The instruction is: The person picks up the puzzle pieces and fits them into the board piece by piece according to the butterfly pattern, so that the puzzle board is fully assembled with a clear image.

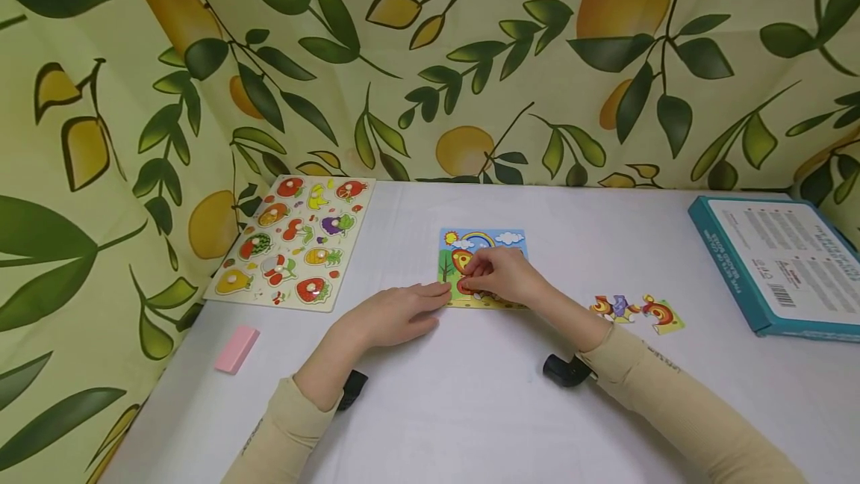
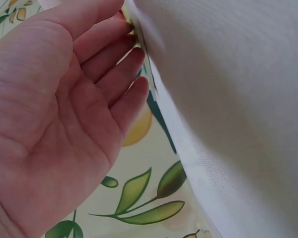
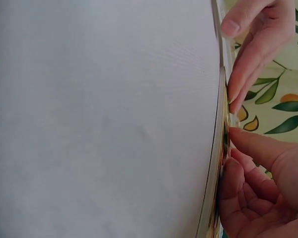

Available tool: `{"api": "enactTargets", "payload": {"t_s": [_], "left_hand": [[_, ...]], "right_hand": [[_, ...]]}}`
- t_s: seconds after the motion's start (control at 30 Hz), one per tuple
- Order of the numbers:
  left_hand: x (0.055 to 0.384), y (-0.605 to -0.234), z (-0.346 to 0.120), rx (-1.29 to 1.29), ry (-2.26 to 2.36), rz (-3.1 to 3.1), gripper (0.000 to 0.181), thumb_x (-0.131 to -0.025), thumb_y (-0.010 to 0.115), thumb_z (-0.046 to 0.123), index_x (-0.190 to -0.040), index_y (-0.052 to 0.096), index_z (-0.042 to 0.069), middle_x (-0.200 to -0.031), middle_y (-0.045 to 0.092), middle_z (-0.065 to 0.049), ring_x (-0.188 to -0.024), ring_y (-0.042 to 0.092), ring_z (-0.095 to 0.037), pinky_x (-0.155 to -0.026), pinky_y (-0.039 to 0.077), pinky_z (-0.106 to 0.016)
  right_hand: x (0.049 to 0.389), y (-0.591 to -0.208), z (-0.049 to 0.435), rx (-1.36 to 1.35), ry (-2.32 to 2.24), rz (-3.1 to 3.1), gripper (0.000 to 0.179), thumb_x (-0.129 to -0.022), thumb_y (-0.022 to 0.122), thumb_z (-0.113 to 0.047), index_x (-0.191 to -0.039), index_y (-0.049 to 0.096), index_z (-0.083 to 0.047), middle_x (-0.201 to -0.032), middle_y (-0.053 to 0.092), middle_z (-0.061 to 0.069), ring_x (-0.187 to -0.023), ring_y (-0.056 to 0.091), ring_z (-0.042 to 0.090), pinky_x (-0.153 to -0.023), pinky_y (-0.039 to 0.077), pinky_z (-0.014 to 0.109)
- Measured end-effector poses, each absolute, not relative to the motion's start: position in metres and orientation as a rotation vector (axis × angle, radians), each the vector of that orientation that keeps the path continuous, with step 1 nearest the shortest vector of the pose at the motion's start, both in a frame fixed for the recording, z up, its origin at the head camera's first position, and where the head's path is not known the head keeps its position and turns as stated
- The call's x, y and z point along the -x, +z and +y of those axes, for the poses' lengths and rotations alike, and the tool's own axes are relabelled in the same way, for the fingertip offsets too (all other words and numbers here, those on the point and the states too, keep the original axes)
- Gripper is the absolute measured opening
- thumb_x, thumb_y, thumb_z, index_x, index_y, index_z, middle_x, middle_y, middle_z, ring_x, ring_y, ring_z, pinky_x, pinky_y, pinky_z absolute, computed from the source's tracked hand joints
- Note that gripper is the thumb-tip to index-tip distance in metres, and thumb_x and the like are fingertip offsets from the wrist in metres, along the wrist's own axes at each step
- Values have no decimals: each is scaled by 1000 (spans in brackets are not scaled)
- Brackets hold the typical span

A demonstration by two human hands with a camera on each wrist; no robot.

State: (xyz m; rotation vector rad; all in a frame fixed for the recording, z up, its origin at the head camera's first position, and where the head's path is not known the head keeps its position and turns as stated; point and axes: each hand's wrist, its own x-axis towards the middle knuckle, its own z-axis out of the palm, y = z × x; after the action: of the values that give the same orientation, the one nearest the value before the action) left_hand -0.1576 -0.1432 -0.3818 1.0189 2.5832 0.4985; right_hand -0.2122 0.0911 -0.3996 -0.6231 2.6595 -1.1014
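Observation:
A small picture puzzle board [image 1: 484, 239], with a sun, a rainbow and clouds along its top, lies flat on the table. My left hand [image 1: 396, 314] reaches its left edge, palm down, with outstretched fingers. In the left wrist view that same hand [image 2: 64, 104] shows a bare palm. Over the board, my right hand [image 1: 504, 275] has curled fingers, the thumb and fingertips at a puzzle piece [image 1: 462, 260] on the left half. The right wrist view shows the right hand [image 3: 268, 188] touching the board's thin edge-on face [image 3: 216, 163]; the pinched part is mostly hidden.
Loose puzzle pieces [image 1: 661, 314] lie right of the board, beside the right forearm. A fruit peg board [image 1: 343, 260] is at the back left, with a pink block [image 1: 237, 349] in front. A teal-edged box [image 1: 722, 267] lies right. Fruit-patterned cloth [image 1: 416, 163] hangs behind the table.

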Motion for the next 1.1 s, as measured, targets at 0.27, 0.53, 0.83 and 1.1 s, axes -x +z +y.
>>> {"api": "enactTargets", "payload": {"t_s": [0.27,0.53,0.83,1.1], "left_hand": [[157,-381,-143,-1007,509,2573,47,-99,56,22,-145,49,11,-153,39,-1,-139,37,-20,-111,33,-40],[158,-382,-143,-1010,528,2569,47,-99,55,21,-145,49,11,-153,38,-1,-140,36,-18,-111,33,-39],[159,-383,-143,-1028,531,2559,47,-99,56,20,-144,49,10,-153,38,-2,-140,36,-18,-111,33,-38],[161,-382,-145,-1037,594,2535,46,-99,57,20,-143,50,7,-152,41,-4,-140,35,-20,-112,32,-39]], "right_hand": [[221,-400,89,557,-1050,2643,16,-86,75,-24,-88,66,-11,-73,61,-2,-67,56,13,-60,45,28],[226,-400,86,504,-1017,2657,19,-86,76,-27,-88,65,-11,-73,57,-1,-69,51,16,-61,40,29],[226,-400,85,473,-998,2664,20,-86,76,-28,-88,65,-12,-74,57,-1,-70,51,16,-62,40,29],[229,-401,85,464,-987,2651,22,-86,75,-31,-89,65,-12,-75,57,0,-71,51,16,-62,40,29]]}}
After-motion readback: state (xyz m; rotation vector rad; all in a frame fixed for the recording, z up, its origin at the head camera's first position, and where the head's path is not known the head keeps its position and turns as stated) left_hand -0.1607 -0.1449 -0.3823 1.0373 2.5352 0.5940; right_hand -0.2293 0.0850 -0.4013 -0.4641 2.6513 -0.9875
